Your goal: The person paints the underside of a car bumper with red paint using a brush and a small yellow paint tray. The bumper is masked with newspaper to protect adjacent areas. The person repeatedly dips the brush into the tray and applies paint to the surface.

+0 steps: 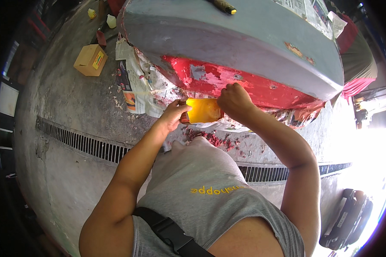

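My left hand (172, 115) is closed round the left end of a glossy yellow-orange rectangular container (203, 110), its thumb on the near face. Reddish edges show at both ends of the container. At its right end, my right hand (236, 101) is curled with the knuckles up; whatever its fingers hold is hidden. Just beyond both hands is a curved grey vehicle body panel (244, 47). Its lower strip (218, 77) is red, with paint flaked off in patches.
Masking newspaper (135, 88) lies along the panel's lower edge. Red paint flakes (218, 140) litter the concrete below. A drain grate (81, 139) crosses the floor. A cardboard box (90, 61) stands far left, a black case (346, 219) at near right. A dark-handled tool (224, 6) rests atop the panel.
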Demonstrator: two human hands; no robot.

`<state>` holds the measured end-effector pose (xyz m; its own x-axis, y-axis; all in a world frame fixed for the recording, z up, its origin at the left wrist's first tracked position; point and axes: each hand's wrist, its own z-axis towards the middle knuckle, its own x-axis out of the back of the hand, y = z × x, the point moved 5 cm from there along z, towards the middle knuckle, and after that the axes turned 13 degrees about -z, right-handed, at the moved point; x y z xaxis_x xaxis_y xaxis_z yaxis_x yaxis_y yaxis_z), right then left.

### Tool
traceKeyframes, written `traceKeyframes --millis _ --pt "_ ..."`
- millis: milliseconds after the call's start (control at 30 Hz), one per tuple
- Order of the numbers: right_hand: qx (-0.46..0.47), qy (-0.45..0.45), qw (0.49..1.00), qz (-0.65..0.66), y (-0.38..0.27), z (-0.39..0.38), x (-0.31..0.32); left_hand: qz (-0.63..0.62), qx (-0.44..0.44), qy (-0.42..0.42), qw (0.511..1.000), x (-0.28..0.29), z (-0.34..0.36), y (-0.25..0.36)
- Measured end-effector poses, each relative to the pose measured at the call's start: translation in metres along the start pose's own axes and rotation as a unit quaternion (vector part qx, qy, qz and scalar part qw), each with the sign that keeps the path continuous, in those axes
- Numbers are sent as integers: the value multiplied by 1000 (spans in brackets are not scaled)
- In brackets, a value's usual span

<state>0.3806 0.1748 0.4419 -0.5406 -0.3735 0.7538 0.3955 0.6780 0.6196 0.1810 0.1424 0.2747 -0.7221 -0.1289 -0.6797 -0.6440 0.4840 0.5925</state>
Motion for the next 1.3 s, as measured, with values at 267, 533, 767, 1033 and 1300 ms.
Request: traceKeyframes --millis 267,533,767,1033,1300 --pt "7 -42 998 45 5 19 -16 42 -6 23 999 -16 3 2" --pt "12 -149 984 93 23 13 -41 47 -19 19 999 -27 11 -2" --pt "-19 -166 978 126 38 -5 -76 67 -6 -13 998 -34 14 -2" --pt "-5 -224 924 309 33 -34 -121 84 19 -25 996 -40 17 -10" --pt "-48 -178 773 607 -3 -78 -181 97 15 -5 995 -27 15 -12"
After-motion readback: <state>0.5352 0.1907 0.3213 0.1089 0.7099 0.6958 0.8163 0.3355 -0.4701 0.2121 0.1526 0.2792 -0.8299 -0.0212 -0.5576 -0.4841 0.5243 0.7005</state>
